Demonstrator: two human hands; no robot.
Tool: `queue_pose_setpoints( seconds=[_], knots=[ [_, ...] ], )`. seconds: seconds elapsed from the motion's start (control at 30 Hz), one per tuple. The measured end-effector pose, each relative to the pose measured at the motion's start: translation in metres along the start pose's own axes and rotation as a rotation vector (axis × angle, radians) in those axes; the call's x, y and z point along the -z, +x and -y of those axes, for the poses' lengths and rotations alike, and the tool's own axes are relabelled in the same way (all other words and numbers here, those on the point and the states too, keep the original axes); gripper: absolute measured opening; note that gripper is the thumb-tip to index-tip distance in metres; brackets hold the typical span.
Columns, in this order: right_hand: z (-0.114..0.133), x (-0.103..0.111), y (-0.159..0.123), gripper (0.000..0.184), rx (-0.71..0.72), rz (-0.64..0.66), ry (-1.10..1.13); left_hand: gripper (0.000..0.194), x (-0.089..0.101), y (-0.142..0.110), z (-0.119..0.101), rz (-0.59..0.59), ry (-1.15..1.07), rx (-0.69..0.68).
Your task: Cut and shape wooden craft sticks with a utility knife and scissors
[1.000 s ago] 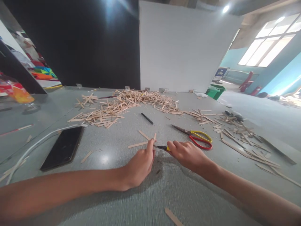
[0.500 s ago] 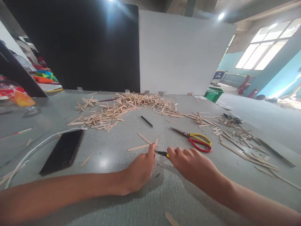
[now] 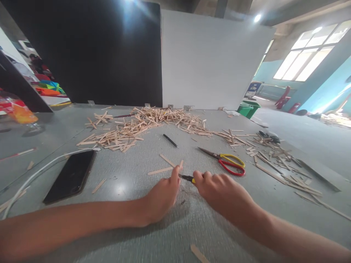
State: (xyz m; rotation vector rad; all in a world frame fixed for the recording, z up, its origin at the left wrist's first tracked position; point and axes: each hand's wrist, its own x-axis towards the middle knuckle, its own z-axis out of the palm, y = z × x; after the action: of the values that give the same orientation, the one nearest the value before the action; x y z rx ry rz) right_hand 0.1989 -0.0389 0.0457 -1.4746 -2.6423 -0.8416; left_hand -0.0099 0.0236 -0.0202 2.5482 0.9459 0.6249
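My left hand [image 3: 163, 195] is closed round a wooden craft stick [image 3: 181, 163], whose pale tip sticks up past the thumb. In my right hand [image 3: 218, 188] is a utility knife [image 3: 188, 178] with a yellow and black body, and its dark front end reaches the left fingertips. Whether the blade touches the stick I cannot tell. Just beyond the left hand, two loose craft sticks [image 3: 159, 170] lie on the grey table [image 3: 131, 233]. Scissors [image 3: 223, 160] with one yellow and one red handle rest beyond my right hand.
A heap of craft sticks [image 3: 148, 122] spreads along the back, before black and white panels. A black pen [image 3: 170, 140] lies in front of it. On the left are a phone [image 3: 70, 177], a white cable [image 3: 35, 177] and a bottle [image 3: 20, 111]. Wood scraps [image 3: 285, 160] and a metal ruler-like strip [image 3: 318, 175] lie right.
The whole view has shifted slightly. Both hands keep nearly the same pose, with the knife still against or close to the left fingertips.
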Motion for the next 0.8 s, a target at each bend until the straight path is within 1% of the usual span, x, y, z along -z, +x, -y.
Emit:
queue_pose_setpoints(
  seconds=[0.03,0.07,0.13,0.17,0.2,0.27,0.37,0.43,0.5,0.53,0.6,0.67,0.73,0.8],
  knots=[
    [-0.004,-0.008,0.002,0.013,0.028,-0.003,0.03,0.05,0.002,0.0,-0.001,-0.001,-0.02,0.005],
    [-0.009,-0.018,0.005,0.009,0.057,-0.004,0.048,0.049,0.004,0.0,-0.002,-0.007,-0.036,0.009],
    [-0.017,-0.034,0.009,0.015,0.097,-0.008,0.068,0.049,0.008,0.0,-0.003,-0.012,-0.049,0.015],
    [-0.018,-0.037,0.01,0.015,0.101,-0.015,0.068,0.049,0.008,0.0,-0.003,-0.013,-0.048,0.018],
    [-0.017,-0.037,0.009,0.014,0.096,-0.021,0.065,0.049,0.008,0.0,-0.003,-0.008,-0.047,0.023],
    [-0.008,-0.025,0.004,0.01,0.054,-0.035,0.03,0.048,0.006,-0.001,-0.002,-0.007,-0.034,0.025],
    [0.006,-0.008,-0.004,0.026,-0.045,-0.049,-0.088,0.049,0.003,-0.001,-0.001,-0.043,0.007,-0.015],
    [0.005,-0.011,-0.003,0.026,-0.046,-0.057,-0.043,0.051,0.002,0.0,0.0,-0.044,-0.003,-0.034],
    [-0.004,-0.023,0.002,0.014,0.035,-0.06,0.059,0.051,0.004,0.0,0.0,-0.033,-0.029,-0.04],
    [-0.009,-0.029,0.004,0.012,0.06,-0.056,0.076,0.051,0.004,0.0,0.0,-0.033,-0.031,-0.039],
    [-0.016,-0.036,0.007,0.016,0.101,-0.048,0.098,0.051,0.005,0.001,0.0,-0.034,-0.016,-0.023],
    [-0.017,-0.033,0.006,0.016,0.091,-0.037,0.087,0.049,0.005,0.0,0.0,-0.009,-0.022,0.005],
    [-0.016,-0.027,0.004,0.015,0.039,-0.017,0.046,0.047,0.004,0.0,0.0,0.008,-0.043,0.024],
    [-0.016,-0.026,0.004,0.016,0.022,0.007,0.013,0.045,0.004,0.001,-0.001,0.0,-0.056,0.021]
  ],
)
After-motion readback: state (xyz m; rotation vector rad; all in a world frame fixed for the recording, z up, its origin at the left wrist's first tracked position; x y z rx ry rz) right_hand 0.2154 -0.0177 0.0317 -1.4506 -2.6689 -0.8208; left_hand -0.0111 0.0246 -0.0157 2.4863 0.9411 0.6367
